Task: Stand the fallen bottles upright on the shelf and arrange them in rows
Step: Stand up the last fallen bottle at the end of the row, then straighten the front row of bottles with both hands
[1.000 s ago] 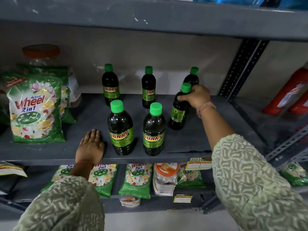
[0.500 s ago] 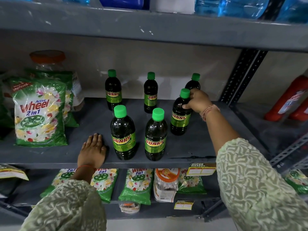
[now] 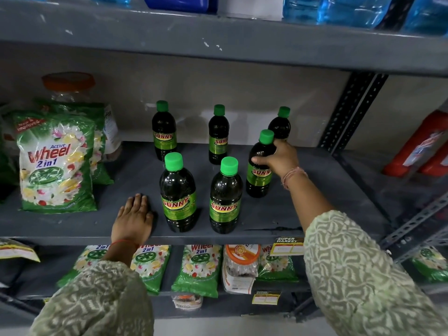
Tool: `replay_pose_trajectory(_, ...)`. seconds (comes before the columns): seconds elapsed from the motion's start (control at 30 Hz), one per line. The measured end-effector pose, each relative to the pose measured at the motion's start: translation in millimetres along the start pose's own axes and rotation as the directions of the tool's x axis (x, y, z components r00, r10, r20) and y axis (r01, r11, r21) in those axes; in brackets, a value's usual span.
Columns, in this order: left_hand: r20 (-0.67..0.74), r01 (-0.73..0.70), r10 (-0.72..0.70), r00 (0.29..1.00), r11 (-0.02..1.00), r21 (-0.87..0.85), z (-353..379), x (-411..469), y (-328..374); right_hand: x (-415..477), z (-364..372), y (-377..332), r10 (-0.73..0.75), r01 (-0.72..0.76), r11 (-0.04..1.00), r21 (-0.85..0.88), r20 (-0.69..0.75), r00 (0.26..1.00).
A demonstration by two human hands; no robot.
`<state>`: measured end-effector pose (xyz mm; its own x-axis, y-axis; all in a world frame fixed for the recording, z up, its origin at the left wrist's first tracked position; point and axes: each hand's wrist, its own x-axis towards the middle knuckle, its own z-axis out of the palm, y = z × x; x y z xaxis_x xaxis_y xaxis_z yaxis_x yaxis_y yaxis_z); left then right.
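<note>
All six dark green-capped plastic bottles [image 3: 179, 195] are standing; the right hand [image 3: 278, 158] is gripping the last bottle [image 3: 260, 166] on the grey metal shelf [image 3: 303, 202], left hand [image 3: 133, 219] lying flat, empty.

Right hand [image 3: 281, 158] around upright bottle [image 3: 259, 175]

Detergent bag [image 3: 57, 163], green and white, printed "Active Wheel 2 in 1", upright at left, with a clear jar [image 3: 69, 87] with an orange lid behind it. Lower level: a row of matching detergent packs [image 3: 197, 270], an orange-labelled jar [image 3: 240, 265] among them, and yellow price tags [image 3: 287, 246] on the edge. Red bottles [image 3: 421, 144] at far right; blue containers [image 3: 339, 9] above.
</note>
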<state>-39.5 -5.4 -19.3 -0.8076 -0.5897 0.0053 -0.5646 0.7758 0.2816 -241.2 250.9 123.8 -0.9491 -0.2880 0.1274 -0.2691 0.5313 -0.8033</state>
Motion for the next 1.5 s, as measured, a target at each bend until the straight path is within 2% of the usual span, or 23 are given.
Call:
replay_pose_trajectory(0.2, 0.008, -0.007, 0.007, 1.000, 1.000, 0.000, -0.3, 1.7, -0.3, -0.7, 3.2, 3.5, 0.019, -0.027, 0.988, 0.151, 0.053, 0.998)
replay_pose_trajectory(0.4, 0.027, -0.014, 0.013, 1.000, 1.000, 0.027, -0.7, 0.9, -0.9, -22.4, -6.5, 4.4, 0.014, -0.016, 0.999, 0.028, 0.082, 0.997)
replay_pose_trajectory(0.57, 0.029, -0.012, 0.011, 1.000, 1.000, 0.022, -0.1, 1.2, -0.3, -66.2, -16.6, 8.5, -0.008, 0.001, 0.999, 0.050, 0.131, 0.991)
replay_pose_trajectory(1.03, 0.006, -0.010, 0.010, 1.000, 0.999, -0.044, 2.8, 2.3, -2.5, -94.7, -17.5, 13.4, -0.057, 0.054, 0.996, 0.067, 0.047, 0.997)
replay_pose_trajectory(1.13, -0.046, 0.056, -0.069, 0.997, 0.970, -0.238, -1.0, -3.6, 0.9, -99.9, -11.4, 23.6, -0.079, 0.060, 0.982, 0.178, 0.100, 0.992)
replay_pose_trajectory(1.2, -0.210, 0.105, -0.222, 0.952, 0.883, -0.458, -3.8, -24.5, 4.7, -107.5, -0.7, 43.2, -0.039, 0.017, 0.969, 0.246, 0.085, 0.996)
replay_pose_trajectory(1.27, -0.352, 0.062, -0.281, 0.893, 0.850, -0.523, -2.3, -65.2, 18.3, -116.3, 14.2, 72.5, 0.065, -0.076, 0.975, 0.211, 0.059, 0.996)
replay_pose_trajectory(1.3, -0.370, -0.008, -0.218, 0.903, 0.853, -0.521, 2.0, -87.7, 30.9, -119.6, 22.1, 85.7, 0.106, -0.112, 0.980, 0.167, 0.047, 0.993)
replay_pose_trajectory(1.37, -0.280, -0.102, -0.053, 0.959, 0.853, -0.512, 14.9, -117.4, 63.0, -125.9, 36.7, 98.5, 0.127, -0.126, 0.989, 0.070, -0.006, 0.992)
replay_pose_trajectory(1.43, -0.196, -0.107, 0.007, 0.981, 0.857, -0.504, 23.5, -123.1, 98.3, -127.3, 47.6, 102.3, 0.114, -0.111, 0.993, 0.028, -0.110, 0.987)
replay_pose_trajectory(1.5, -0.226, -0.126, 0.022, 0.974, 0.881, -0.457, 26.4, -115.2, 127.0, -125.2, 54.9, 104.5, 0.091, -0.092, 0.996, 0.004, -0.189, 0.978)
